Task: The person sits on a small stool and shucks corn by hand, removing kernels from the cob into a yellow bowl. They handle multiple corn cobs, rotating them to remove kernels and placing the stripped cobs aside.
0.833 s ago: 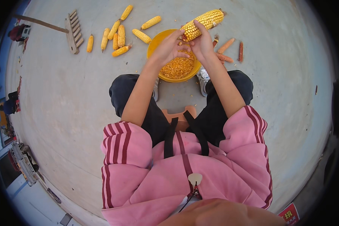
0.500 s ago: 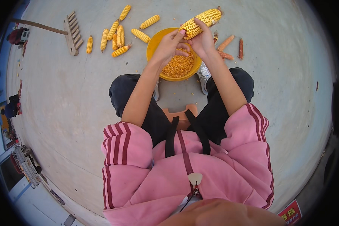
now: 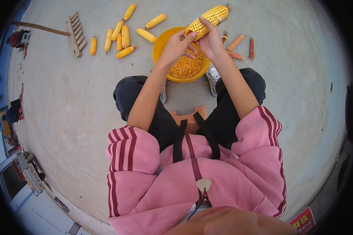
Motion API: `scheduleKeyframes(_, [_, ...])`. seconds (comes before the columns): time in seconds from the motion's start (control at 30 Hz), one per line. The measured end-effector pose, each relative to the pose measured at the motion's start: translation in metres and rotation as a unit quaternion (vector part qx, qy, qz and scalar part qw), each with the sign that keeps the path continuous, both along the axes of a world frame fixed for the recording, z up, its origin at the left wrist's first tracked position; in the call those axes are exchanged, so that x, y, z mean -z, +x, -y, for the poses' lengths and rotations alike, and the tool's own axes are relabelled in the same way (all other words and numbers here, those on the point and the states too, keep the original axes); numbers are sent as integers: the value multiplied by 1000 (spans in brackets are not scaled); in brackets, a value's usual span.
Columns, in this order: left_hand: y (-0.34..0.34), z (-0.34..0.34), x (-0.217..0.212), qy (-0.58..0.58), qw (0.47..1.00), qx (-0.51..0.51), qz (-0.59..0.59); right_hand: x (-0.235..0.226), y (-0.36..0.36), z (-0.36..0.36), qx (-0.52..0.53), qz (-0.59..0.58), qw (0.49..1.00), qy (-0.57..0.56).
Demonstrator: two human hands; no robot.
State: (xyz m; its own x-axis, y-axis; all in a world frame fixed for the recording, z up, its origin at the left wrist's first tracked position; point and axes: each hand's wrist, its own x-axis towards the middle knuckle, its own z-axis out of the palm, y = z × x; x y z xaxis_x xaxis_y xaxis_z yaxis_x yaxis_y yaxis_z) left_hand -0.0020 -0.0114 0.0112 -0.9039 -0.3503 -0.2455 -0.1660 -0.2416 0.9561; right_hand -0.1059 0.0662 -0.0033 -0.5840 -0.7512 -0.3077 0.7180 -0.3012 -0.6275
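Clasping a bumpy, thick yellow cob [image 3: 216,16], right fingers [image 3: 208,25] span its side; left fingers [image 3: 190,37] touch its end, grip unclear.

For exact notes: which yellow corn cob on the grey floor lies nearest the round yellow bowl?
The yellow corn cob at the upper-left rim of the round yellow bowl; the others lie farther off.

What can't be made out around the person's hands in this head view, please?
Head view:
- Corn ear: underside, turned away and partly behind the right hand.
- Left hand: how firmly it grips; its own fingers overlap the ear's end.
- Yellow bowl: bottom, covered by kernels.
- Rake handle: far end, lost at the dark lens border.
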Motion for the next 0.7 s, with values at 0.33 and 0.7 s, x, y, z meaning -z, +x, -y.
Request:
scheduleKeyframes(0.33, [2, 2, 1, 73, 997, -4, -15, 1, -3, -4, -5, 15, 1000, 7])
scheduleKeyframes(0.7, [3, 2, 2, -224, 974, 21, 7, -2, -1, -5, 3, 18, 1000, 18])
